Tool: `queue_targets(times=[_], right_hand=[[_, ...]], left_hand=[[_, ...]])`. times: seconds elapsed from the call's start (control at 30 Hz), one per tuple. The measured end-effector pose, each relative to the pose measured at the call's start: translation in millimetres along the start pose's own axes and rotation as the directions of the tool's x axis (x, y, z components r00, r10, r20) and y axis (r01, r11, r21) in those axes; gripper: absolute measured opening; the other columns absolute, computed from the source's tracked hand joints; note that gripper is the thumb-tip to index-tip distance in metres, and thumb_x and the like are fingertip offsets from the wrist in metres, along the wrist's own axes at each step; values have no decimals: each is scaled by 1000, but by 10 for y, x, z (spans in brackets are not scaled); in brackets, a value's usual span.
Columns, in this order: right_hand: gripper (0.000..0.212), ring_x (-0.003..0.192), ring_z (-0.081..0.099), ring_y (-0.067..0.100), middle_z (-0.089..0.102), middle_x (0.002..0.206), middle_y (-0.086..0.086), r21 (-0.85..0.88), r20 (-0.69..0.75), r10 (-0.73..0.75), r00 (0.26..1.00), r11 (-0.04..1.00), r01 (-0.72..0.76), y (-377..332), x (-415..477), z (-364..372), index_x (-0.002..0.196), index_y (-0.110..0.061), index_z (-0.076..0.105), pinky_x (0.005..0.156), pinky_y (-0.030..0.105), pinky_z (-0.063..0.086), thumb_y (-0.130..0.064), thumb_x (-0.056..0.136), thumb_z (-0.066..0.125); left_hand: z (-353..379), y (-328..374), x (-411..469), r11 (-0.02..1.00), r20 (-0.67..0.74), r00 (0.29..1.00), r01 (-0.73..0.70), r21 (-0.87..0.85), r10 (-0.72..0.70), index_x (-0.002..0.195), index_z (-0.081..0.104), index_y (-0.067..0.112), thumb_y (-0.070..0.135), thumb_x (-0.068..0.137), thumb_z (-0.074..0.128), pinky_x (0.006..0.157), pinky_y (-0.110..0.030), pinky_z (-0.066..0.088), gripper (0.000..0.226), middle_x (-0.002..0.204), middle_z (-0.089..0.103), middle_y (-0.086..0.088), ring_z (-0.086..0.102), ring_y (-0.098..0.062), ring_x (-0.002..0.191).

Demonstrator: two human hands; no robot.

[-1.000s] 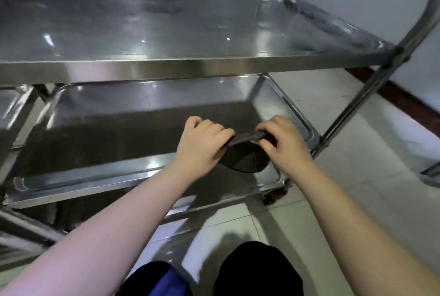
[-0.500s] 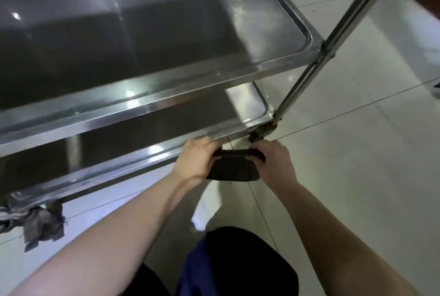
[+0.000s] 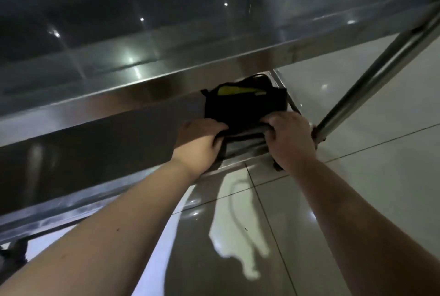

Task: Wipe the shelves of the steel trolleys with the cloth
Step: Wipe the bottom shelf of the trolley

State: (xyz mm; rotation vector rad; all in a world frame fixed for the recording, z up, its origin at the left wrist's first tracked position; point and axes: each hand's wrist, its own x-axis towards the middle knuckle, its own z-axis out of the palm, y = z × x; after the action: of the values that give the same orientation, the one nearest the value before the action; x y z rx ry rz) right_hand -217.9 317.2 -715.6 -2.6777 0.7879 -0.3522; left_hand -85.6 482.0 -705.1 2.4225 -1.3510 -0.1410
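Note:
A dark cloth with a yellow-green patch lies spread on the right end of the trolley's bottom shelf. My left hand grips the cloth's near left edge. My right hand grips its near right edge, fingers curled over the folded hem. The middle shelf juts out above and hides the far part of the bottom shelf.
The trolley's steel upright post slants up at the right, with a castor below my right wrist. Glossy floor tiles lie to the right and below. A grey rag hangs at the lower left.
The view has dropped lower and closer. Both hands have carried the cloth from in front of the trolley onto the bottom shelf, where it now lies spread flat.

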Motion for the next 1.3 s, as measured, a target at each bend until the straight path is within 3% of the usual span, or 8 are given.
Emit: queue_targets(times=[0.17, 0.27, 0.33, 0.47, 0.7, 0.97, 1.07, 1.3], right_hand=[[23, 105, 62, 31, 72, 97, 3, 62, -125, 9, 992, 998, -2, 53, -190, 410, 92, -13, 74, 100, 57, 39, -29, 84, 59], [39, 131, 47, 36, 63, 128, 10, 52, -77, -38, 996, 998, 42, -151, 27, 534, 121, -15, 67, 111, 58, 29, -37, 90, 57], [65, 148, 10, 39, 25, 161, 2, -120, 182, 65, 981, 992, -43, -279, 191, 671, 150, -35, 32, 116, 61, 1, -62, 92, 42], [74, 144, -20, 47, -22, 161, -13, -300, 323, 109, 940, 954, -8, -250, 345, 909, 143, -58, -19, 106, 74, -11, -85, 80, 8], [87, 148, -16, 37, -21, 160, -17, -392, 348, 112, 931, 919, 36, 498, 462, 506, 138, -63, -24, 116, 61, -9, -93, 56, -19], [77, 141, -22, 52, -21, 161, -10, -293, 409, -116, 905, 923, 251, -979, 66, 1163, 141, -60, -20, 103, 72, -16, -89, 71, -3], [77, 145, -18, 45, -16, 162, -15, -240, 337, -169, 926, 936, 258, -748, 121, 1072, 141, -63, -14, 108, 69, -14, -90, 71, 1], [81, 147, -12, 41, -11, 163, -14, -398, 291, 124, 949, 917, 2, 548, 344, 486, 139, -65, -17, 115, 62, -10, -94, 63, -10]], left_hand=[[228, -470, -405, 985, -173, 971, 158, -66, -167, 141, 48, 30, 40, 92, 53, 107, -43, 36, 51, 140, 52, -4, 40, -25, 133], [162, -842, -202, 957, -165, 948, 284, 54, -272, 149, 40, 24, 31, 100, 48, 117, -49, 21, 50, 153, 40, -8, 26, -30, 145], [168, -1018, -54, 920, -113, 937, 347, 183, -331, 152, 33, 29, 40, 101, 41, 119, -55, 11, 52, 158, 32, -5, 16, -30, 148], [334, -1258, -31, 872, 85, 908, 363, 328, -410, 150, 2, 55, 65, 95, 14, 111, -70, -5, 57, 165, 0, 12, -7, -29, 151], [413, -1339, -67, 883, 36, 922, 358, 304, -386, 146, -3, 60, 71, 88, 2, 109, -73, -3, 59, 164, -1, 16, -4, -29, 151], [389, -1360, -94, 872, 64, 924, 331, 362, -377, 156, 13, 37, 33, 101, 36, 109, -74, -3, 60, 164, -7, 13, -10, -28, 151], [378, -1335, -95, 883, 42, 928, 336, 329, -369, 153, 23, 36, 37, 102, 31, 109, -74, -5, 52, 164, -5, 14, -8, -27, 151], [417, -1310, -80, 891, 19, 928, 352, 287, -372, 147, -3, 60, 55, 101, 13, 109, -73, -8, 49, 164, -4, 16, -8, -29, 151]])
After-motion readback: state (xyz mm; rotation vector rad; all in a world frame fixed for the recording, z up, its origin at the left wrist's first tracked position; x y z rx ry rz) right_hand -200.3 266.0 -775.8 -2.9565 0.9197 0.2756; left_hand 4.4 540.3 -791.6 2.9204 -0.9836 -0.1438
